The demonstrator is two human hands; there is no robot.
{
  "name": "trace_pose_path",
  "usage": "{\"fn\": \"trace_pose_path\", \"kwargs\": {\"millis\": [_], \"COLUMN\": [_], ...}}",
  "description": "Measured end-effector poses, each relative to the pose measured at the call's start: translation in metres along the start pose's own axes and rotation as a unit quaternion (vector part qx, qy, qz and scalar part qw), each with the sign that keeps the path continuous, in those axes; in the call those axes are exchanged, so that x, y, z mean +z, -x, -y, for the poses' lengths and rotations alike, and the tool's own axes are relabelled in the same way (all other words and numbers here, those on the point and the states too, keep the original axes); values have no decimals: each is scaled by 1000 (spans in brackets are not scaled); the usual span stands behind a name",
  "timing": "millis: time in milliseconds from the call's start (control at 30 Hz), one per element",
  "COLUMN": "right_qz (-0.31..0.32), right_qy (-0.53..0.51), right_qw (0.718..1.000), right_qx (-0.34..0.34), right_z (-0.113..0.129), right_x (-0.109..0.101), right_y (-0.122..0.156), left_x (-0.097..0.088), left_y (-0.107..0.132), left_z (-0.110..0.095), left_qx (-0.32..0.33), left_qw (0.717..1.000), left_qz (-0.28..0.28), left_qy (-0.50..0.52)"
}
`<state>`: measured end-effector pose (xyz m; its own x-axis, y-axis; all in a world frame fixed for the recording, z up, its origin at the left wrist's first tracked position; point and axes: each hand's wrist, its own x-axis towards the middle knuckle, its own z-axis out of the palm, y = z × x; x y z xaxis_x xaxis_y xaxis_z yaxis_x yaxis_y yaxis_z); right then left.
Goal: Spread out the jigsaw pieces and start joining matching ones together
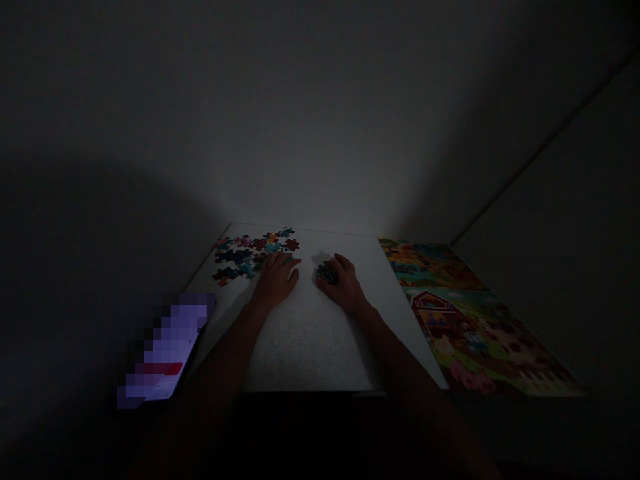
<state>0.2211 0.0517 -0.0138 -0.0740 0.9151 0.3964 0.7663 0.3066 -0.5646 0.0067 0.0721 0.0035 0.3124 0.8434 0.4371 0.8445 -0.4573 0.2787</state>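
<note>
Dim light falls on a white tabletop (310, 340) where both hands are. My left hand (275, 280) lies at the right side of a spread of loose jigsaw puzzle pieces (233, 255), its fingers stretched forward and thumb apart. Its fingertips cover part of the nearest pieces, and I see nothing held in it. A small stack of puzzle pieces (326, 272) is gripped between the thumb and fingers of my right hand (344, 283), just right of the table's middle. Some of that stack is hidden by the fingers.
On the right side of the table lies a colourful picture sheet (465, 327) with a red barn and farm animals. A phone-like device with a lit, blurred screen (167, 350) stands at the left edge. A pale wall (305, 133) rises behind the table.
</note>
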Motion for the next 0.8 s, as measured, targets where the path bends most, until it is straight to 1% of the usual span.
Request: {"fn": "trace_pose_path", "kwargs": {"millis": [100, 167, 267, 367, 467, 533, 633, 800], "right_qz": [-7, -18, -15, 0, 9, 12, 7, -4], "right_qy": [-2, -3, -3, 11, 33, 40, 54, 82], "right_qw": [999, 998, 997, 999, 998, 996, 991, 983], "right_qx": [-45, -68, -76, -30, 46, 82, 121, 166], "right_z": [2, 2, -1, -4, -4, -4, -5, -12], "right_x": [0, -1, -7, -15, -20, -22, -21, -16], "right_y": [14, 19, 24, 26, 27, 26, 23, 18], "left_x": [5, 8, 11, 12, 13, 14, 12, 9], "left_y": [3, 5, 10, 13, 14, 14, 14, 14], "left_z": [-17, -27, -36, -38, -38, -37, -36, -40], "left_qx": [46, 69, 120, 188, 208, 209, 213, 192], "left_qw": [998, 995, 987, 974, 967, 967, 968, 975], "left_qz": [10, 32, 70, 113, 142, 135, 107, 90], "left_qy": [46, 71, 81, 62, 45, 53, 72, 68]}}
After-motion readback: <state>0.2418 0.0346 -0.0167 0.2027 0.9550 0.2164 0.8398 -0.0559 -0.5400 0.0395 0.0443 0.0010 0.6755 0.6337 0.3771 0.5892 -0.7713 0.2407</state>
